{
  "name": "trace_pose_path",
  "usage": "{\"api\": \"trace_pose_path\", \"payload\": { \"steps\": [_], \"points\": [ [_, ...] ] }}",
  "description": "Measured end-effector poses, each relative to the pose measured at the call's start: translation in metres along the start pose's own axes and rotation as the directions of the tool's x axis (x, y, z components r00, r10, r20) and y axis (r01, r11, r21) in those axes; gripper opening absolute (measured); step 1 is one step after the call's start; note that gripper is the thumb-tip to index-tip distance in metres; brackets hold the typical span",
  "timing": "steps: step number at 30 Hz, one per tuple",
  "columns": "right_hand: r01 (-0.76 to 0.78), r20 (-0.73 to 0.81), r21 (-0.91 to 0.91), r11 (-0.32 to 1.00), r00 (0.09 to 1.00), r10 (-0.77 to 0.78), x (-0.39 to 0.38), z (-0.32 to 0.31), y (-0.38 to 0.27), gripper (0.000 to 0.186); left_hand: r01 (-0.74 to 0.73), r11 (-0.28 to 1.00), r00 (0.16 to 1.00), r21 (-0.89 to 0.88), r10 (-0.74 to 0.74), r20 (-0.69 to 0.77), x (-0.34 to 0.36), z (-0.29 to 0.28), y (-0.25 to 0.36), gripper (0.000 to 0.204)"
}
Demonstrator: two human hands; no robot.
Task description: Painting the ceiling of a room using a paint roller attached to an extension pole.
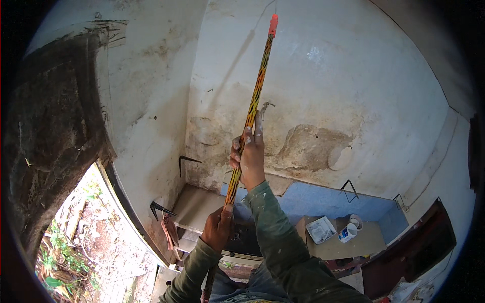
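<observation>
Fingers of both hands close round the patterned pole, which I see, in the head view, slanting up across the blue backsplash's left end, right hand above that backsplash, nearer the red tip, left hand below it.

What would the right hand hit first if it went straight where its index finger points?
Probably the stained wall ahead of the right hand; how far off is unclear here.
</observation>
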State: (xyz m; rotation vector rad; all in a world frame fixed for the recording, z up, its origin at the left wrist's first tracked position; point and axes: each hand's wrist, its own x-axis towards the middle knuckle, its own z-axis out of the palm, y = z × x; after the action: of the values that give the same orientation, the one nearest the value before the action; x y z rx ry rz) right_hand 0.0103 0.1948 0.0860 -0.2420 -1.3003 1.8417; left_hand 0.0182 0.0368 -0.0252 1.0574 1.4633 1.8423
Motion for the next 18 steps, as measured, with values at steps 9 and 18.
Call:
{"api": "trace_pose_path", "payload": {
  "steps": [9, 18],
  "points": [
    [-0.112, -0.109, 0.003, 0.994, 0.988, 0.112, -0.069, -0.021, 0.072, 0.025, 0.131, 0.984, 0.991, 0.123, -0.127, -0.046, -0.068, -0.012, -0.072, 0.054],
    [-0.247, -0.067, 0.139, 0.959, 0.964, 0.258, -0.151, -0.053, 0.136, 0.038, 0.372, 0.928, 0.925, 0.015, -0.370, -0.081, -0.149, -0.017, -0.126, 0.061]
  ]
}}
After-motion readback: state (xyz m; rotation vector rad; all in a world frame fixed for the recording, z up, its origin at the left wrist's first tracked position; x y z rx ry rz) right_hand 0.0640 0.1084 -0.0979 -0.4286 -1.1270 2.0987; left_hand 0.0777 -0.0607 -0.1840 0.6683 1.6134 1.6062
